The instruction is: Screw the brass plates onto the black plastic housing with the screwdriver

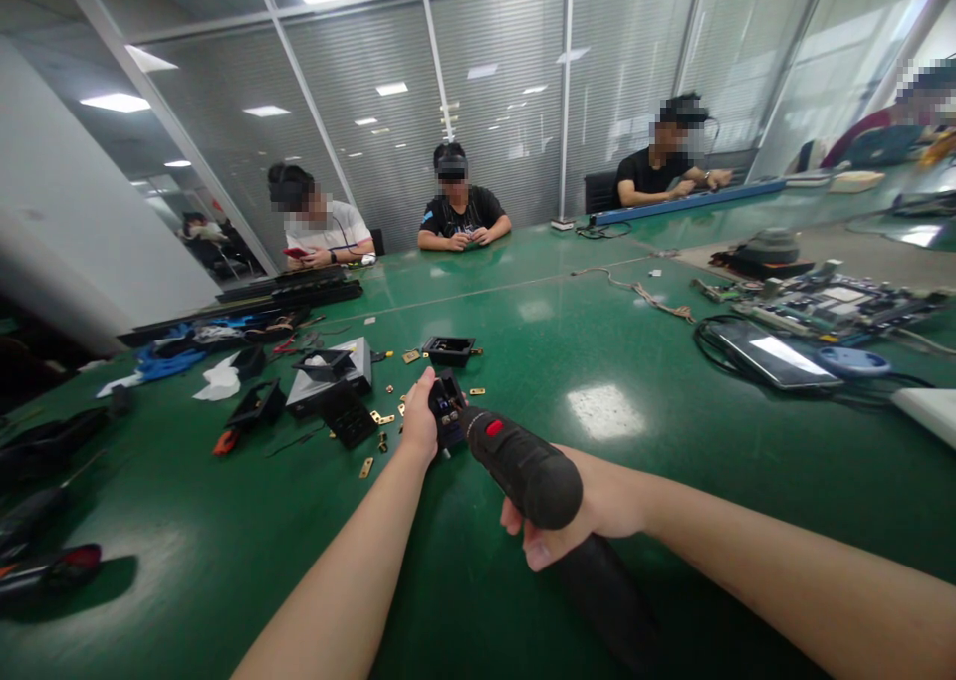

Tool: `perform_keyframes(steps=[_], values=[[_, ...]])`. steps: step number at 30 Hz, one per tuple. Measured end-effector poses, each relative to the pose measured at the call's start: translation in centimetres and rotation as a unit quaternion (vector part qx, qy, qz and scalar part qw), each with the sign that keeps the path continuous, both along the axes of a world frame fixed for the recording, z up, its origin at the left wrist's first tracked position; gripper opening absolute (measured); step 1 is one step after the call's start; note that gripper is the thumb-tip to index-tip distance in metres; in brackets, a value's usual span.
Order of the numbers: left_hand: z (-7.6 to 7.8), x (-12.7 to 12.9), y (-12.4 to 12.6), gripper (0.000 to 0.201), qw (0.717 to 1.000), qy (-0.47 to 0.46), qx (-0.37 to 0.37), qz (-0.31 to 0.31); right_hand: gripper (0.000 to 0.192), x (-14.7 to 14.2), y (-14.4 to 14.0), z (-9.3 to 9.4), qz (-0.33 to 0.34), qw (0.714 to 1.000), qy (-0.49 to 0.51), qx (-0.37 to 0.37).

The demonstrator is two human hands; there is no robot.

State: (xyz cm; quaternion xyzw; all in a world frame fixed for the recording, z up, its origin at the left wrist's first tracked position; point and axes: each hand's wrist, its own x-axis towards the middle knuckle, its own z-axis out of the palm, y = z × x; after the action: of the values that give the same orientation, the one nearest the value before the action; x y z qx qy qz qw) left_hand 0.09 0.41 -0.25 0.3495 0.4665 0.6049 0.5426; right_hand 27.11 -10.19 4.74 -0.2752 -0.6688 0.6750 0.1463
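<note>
My right hand [557, 521] is wrapped round the handle of a black cordless drill [523, 466] with a red button on its side. The drill's front end points left at a small black housing [448, 411]; whether its bit touches the housing I cannot make out. With its fingers closed, my left hand [422, 416] grips that housing from the left, on the table. Metal parts show inside the housing. Several small brass plates [365, 468] lie just left of my left hand. A second black housing [450, 350] sits right behind the first.
A grey box [329, 376] and a black housing with an orange part [250, 416] stand to the left on the green table [515, 312]. Further left lie tools and blue cloth [170, 356]. Circuit boards [836, 297] and a tablet-like device [777, 351] lie right. Several people sit across.
</note>
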Motion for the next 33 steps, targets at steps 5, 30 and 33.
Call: perform_keyframes(steps=[5,30,33], values=[[-0.13,-0.10,0.09,0.068,1.000,0.005,-0.005,-0.001,0.062,-0.01,0.12,-0.07,0.007,1.000,0.015,0.001],[-0.12,-0.01,0.10,0.069,1.000,0.003,0.001,0.008,0.062,-0.10,0.23,-0.13,0.008,1.000,-0.004,0.007],[-0.09,-0.02,0.09,0.069,1.000,0.004,0.002,0.005,0.062,-0.08,0.18,-0.12,0.005,1.000,0.000,0.007]])
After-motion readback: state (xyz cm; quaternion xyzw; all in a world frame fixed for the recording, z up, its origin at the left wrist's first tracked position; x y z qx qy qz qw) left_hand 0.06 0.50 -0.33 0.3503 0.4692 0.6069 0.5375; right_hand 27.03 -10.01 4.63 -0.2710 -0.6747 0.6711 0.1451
